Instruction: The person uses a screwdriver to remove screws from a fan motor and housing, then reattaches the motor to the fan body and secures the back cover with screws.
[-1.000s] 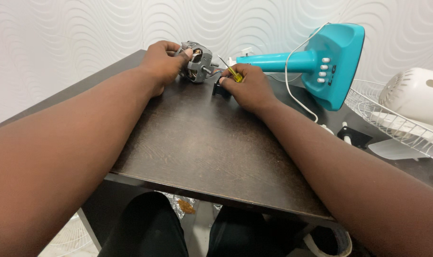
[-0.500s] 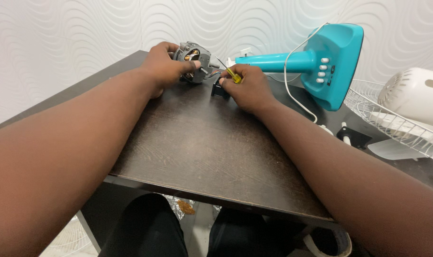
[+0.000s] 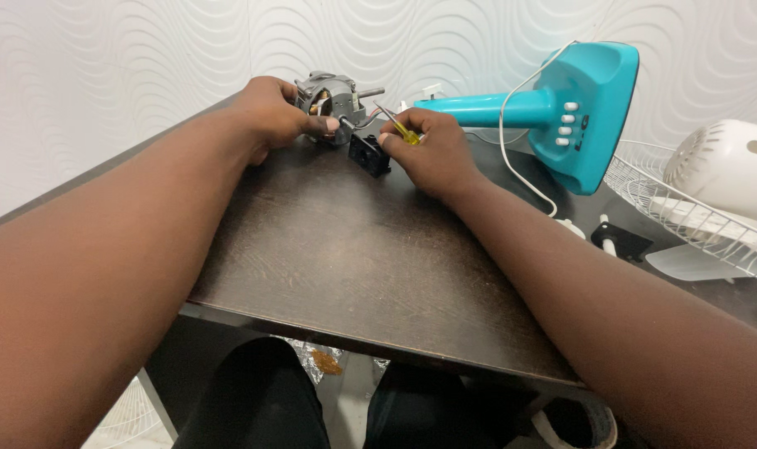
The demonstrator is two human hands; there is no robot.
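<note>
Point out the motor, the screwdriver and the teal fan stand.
motor [image 3: 332, 93], head view, on its metal housing.
screwdriver [image 3: 407, 135], head view, on the yellow handle.
teal fan stand [image 3: 590, 116], head view, on the base by the buttons.

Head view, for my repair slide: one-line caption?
Left hand steadies fan motor; right hand holds yellow-handled screwdriver.

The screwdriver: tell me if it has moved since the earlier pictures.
Cannot tell: the screwdriver sits just left of the teal fan stand, as before; any shift is slight.
</note>
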